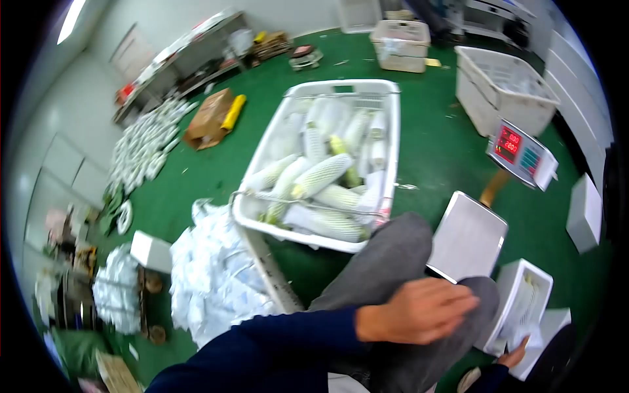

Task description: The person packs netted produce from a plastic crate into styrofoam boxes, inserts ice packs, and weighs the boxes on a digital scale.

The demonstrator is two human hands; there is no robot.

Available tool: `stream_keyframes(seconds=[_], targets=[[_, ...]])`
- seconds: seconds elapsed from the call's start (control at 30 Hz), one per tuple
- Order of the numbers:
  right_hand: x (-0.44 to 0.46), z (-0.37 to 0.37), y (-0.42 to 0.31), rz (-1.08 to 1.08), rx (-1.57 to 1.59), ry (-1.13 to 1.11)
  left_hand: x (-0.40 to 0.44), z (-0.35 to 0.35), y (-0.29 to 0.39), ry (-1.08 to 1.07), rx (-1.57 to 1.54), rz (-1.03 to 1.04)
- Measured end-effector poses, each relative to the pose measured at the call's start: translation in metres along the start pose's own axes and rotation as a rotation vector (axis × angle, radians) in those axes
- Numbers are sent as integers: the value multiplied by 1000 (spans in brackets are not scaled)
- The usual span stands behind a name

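My left hand [422, 311], in a navy sleeve, is above my grey-trousered knee. Its fingers are curled together, slightly blurred, with nothing visible in them. At the lower right my right hand [514, 354] pinches a thin white sheet [534, 337] at the near end of a white foam box [545, 288]. A pale green piece shows inside that box, partly hidden. In front of me stands a large white plastic crate [395, 131] with a cord across its near end. Several long pale green vegetables [321, 175] in white foam nets lie in it.
A scale platform [468, 236] with a lit red display [508, 143] stands right of my knees. White foam boxes [583, 213] are farther right. A heap of white wrapping [219, 275] lies left. Behind are a white bin [501, 98], a smaller crate [400, 46] and a cardboard box [208, 118].
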State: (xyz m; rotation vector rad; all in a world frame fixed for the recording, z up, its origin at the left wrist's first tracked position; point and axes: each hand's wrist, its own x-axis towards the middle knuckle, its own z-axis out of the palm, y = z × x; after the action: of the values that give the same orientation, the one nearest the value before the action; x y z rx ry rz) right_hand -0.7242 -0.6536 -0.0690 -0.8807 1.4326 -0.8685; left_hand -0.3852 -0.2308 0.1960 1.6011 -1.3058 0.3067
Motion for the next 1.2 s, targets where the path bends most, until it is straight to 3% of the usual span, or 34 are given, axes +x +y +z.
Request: stream_keyframes(seconds=[0.07, 0.1, 0.17, 0.2, 0.3, 0.37, 0.5, 0.6, 0.67, 0.7, 0.77, 0.83, 0.87, 0.9, 1.07, 1.17, 1.2], targets=[[13, 3, 27, -223, -410, 366, -49, -59, -21, 114, 262, -183], [31, -11, 40, -328, -754, 301, -69, -94, -14, 154, 385, -430], [75, -37, 66, -548, -1410, 164, -134, -146, -13, 295, 717, -718], [61, -31, 61, -622, -1258, 43, -177, -165, -2, 281, 850, -823], [8, 35, 42, -715, -784, -314, -334, -174, 55, -150, 1112, -1151], [-39, 90, 17, -580, -669, -459, -372, -156, 74, -192, 1231, -1142], [-136, 201, -89, -483, -581, -610, -347, -142, 48, -96, 1252, -1240], [-211, 266, -155, -852, -358, -582, -346, -145, 44, -204, 1248, -1303], [-267, 306, -164, -1005, -218, -714, -346, -146, 41, -215, 1240, -1338], [-261, 311, -147, -982, -228, -1236, -346, -146, 41, -214, 1249, -1364], [-335, 352, -130, -604, -993, -1548, -354, -148, 43, -176, 1224, -1368], [-327, 376, -128, -570, -1319, -1905, -361, -149, 43, -110, 1198, -1370], [-326, 380, -109, -462, -1097, -1941, -366, -150, 45, -66, 1171, -1357], [-342, 386, -103, -413, -1107, -1893, -371, -149, 46, -41, 1188, -1347], [-370, 394, -87, -555, -1508, -1803, -376, -146, 60, 84, 1133, -1379], [-335, 389, -71, -589, -1498, -1909, -383, -151, 55, 164, 1162, -1279], [-344, 393, -68, -784, -1496, -1928, -383, -152, 57, 165, 1157, -1294]])
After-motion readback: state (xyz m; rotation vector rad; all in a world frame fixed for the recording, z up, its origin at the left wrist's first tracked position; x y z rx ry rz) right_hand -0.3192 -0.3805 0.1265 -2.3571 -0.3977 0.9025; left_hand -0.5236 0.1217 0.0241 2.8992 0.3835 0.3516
